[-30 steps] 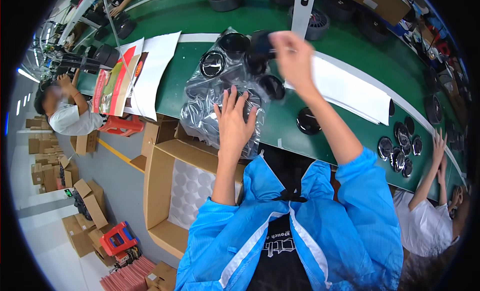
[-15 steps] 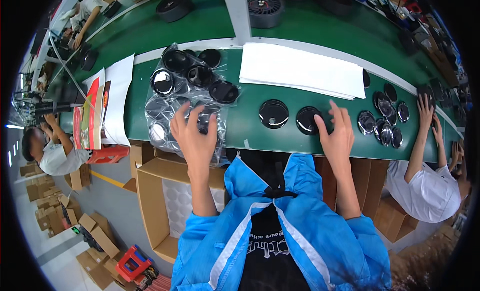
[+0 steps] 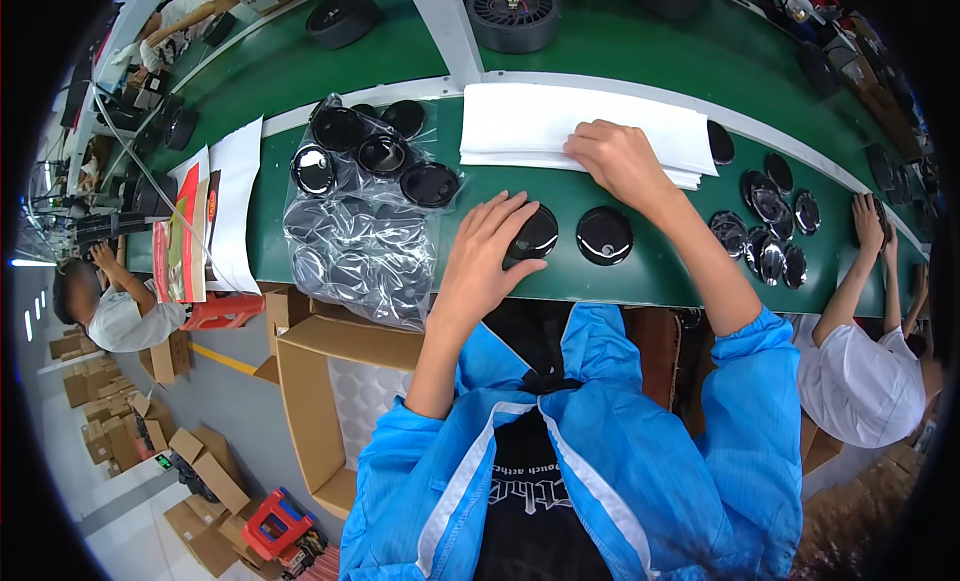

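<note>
A glossy round black disc cover (image 3: 535,231) lies on the green bench, partly hidden by my left hand (image 3: 487,253). That hand's fingers are stretched out along the disc's left side, with the thumb apart at its near edge. My right hand (image 3: 617,159) is over the front edge of a stack of white sheets (image 3: 560,121), its fingers bent and pinched on the paper. Below my right wrist, a second black disc cover (image 3: 604,236) rests flat, untouched. Left of my left hand is a clear plastic bag (image 3: 350,246) with several such discs in and on it.
More black discs (image 3: 768,203) cluster at the right. An open cardboard box (image 3: 310,421) stands below the bench's front edge. Beyond a white metal rail (image 3: 640,93) sit black wheels (image 3: 512,19). People work at both sides; one wears a white shirt (image 3: 865,381).
My left hand has moved right, from above the bag to the left disc. My right hand has left the other disc and moved up to the white sheets, its fingers closing.
</note>
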Demonstrator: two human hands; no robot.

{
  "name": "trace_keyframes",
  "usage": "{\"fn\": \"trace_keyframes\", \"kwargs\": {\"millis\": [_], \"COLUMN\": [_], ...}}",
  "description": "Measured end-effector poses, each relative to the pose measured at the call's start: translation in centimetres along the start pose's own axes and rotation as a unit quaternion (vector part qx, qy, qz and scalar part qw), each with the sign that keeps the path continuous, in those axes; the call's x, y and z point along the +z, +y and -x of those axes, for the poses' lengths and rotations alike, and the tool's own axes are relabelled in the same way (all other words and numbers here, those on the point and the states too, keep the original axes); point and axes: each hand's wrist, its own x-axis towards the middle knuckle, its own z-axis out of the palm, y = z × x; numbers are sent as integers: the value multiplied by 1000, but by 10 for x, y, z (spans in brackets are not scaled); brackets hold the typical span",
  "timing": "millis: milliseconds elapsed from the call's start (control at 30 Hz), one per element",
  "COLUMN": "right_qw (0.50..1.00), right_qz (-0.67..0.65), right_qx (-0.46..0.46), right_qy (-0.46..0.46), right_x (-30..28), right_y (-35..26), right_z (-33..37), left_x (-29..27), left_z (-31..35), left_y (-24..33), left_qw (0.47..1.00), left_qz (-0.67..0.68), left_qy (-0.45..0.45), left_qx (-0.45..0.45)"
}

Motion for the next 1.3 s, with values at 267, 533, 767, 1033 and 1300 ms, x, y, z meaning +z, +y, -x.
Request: {"fn": "trace_keyframes", "kwargs": {"millis": [267, 533, 767, 1033, 1300], "right_qw": [998, 991, 991, 964, 986], "right_qz": [-47, -115, -121, -84, -18], "right_qx": [9, 65, 54, -162, -90], "right_qy": [45, 25, 23, 191, 138], "right_x": [-5, -15, -19, -67, -104], "right_y": [-6, -4, -4, -112, -143], "right_z": [8, 4, 5, 63, 80], "left_x": [-2, 45, 50, 6, -53], "left_z": [-2, -30, -38, 0, 31], "left_y": [3, 41, 40, 8, 20], "left_qw": [999, 999, 995, 900, 870], "left_qz": [26, 14, -5, 424, 362], "left_qy": [-32, -25, -76, -78, -190], "left_qx": [1, 46, 59, -71, -276]}}
